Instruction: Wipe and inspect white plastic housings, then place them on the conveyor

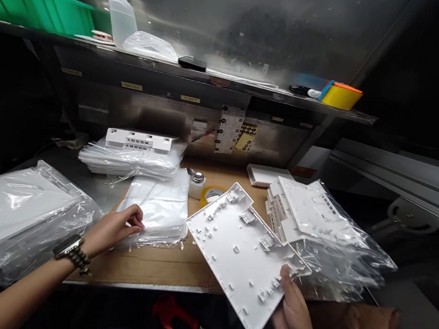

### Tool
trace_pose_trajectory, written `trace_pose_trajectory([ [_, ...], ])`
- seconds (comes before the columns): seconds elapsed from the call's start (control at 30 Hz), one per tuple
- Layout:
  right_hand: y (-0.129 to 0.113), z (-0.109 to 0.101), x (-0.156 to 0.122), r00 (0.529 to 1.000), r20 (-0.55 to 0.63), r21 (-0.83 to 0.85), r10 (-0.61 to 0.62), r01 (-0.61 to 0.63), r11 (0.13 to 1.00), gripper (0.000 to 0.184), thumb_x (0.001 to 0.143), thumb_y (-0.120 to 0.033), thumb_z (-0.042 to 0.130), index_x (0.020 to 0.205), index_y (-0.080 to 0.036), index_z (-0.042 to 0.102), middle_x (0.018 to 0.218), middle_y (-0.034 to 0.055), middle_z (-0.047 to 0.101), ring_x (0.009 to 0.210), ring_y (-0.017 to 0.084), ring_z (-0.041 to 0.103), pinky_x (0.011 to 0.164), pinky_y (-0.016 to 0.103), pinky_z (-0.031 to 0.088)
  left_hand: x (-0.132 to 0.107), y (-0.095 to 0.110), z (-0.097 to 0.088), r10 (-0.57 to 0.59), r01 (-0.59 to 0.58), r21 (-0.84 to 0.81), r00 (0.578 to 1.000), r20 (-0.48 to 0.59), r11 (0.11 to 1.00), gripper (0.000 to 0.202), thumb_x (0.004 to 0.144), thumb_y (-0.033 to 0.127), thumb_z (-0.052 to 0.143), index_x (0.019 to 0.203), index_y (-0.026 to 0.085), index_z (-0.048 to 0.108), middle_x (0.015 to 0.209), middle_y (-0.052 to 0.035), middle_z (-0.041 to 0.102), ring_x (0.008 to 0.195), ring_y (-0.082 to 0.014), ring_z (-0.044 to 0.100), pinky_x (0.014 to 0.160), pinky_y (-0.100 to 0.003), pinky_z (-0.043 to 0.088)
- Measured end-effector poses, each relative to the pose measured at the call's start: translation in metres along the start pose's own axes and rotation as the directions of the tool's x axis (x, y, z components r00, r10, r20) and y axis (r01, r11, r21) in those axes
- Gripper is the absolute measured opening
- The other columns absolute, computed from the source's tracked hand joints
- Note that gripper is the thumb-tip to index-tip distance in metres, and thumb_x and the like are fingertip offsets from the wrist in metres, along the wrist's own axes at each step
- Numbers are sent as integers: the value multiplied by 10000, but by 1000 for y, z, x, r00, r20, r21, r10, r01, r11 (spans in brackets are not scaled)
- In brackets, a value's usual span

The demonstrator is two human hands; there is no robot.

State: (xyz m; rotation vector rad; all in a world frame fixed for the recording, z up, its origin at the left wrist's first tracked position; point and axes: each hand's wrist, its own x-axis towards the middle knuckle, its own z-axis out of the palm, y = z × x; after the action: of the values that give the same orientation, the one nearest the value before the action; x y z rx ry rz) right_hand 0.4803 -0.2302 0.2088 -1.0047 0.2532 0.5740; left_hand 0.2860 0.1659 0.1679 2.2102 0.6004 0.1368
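White moulded plastic made up the flat panel [235, 263], notched along one side and dotted with small raised clips and posts, that the right hand [293, 313] grasped by its near right end, the thumb lying over the inner face. The panel was tilted above the front edge of the brown, cardboard-covered table [174, 270], one corner reaching out past that edge.

The left hand [123, 225], below a dark-faced wristwatch [66, 246] and a dark beaded bracelet [80, 261], had its thumb and fingers drawn together at the left side of a flat stack of clear plastic bags [163, 197], near the table's front edge; whether any film was pinched between them could not be told.

Behind that stack, towards the back edge, stood a small whitish bottle with a metal cap [197, 186], just beside a yellow roll of tape [205, 197]. A taller pile of clear bags [133, 161] at the back left carried a white slotted plastic piece [138, 140]. White panels in clear wrapping [24, 201] lay by the left edge, and a heap of similar white parts [303, 210] by the right edge.
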Motion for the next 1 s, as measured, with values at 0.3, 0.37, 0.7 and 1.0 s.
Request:
trace_pose_trajectory([
  [0.3,6,-7,5,1000,-12,-60,15,-16,998,791,752,-467,867,1410,-149,564,1312,121,689,1196,286,677,1068,405,553,38,-19,-28,-91,159,-323,972,215,933,563,676,584,796,953,159,553,837,-59,696,792,-201,671,747,-328,520],
  [0.37,8,-9,7,999,-9,-71,35,-36,997,792,755,-482,860,1405,-138,565,1307,129,690,1191,290,680,1053,401,563,41,-23,-25,-93,150,-312,977,190,938,517,648,483,847,928,159,559,851,-49,694,806,-201,673,777,-343,531],
  [0.7,22,-9,8,996,34,-107,84,-80,991,811,828,-489,801,1487,-137,487,1314,120,688,1194,261,679,1033,369,575,46,-16,-24,-64,178,-325,941,331,929,338,864,361,757,1041,138,576,984,-71,698,746,-153,636,664,-277,510],
  [1.0,22,-11,5,995,7,-104,100,-98,990,911,665,-430,925,1444,-157,539,1352,108,669,1165,271,693,897,298,627,54,-6,-29,-32,79,-182,968,249,980,150,904,197,706,961,134,582,869,-21,663,799,-172,648,761,-325,534],
])
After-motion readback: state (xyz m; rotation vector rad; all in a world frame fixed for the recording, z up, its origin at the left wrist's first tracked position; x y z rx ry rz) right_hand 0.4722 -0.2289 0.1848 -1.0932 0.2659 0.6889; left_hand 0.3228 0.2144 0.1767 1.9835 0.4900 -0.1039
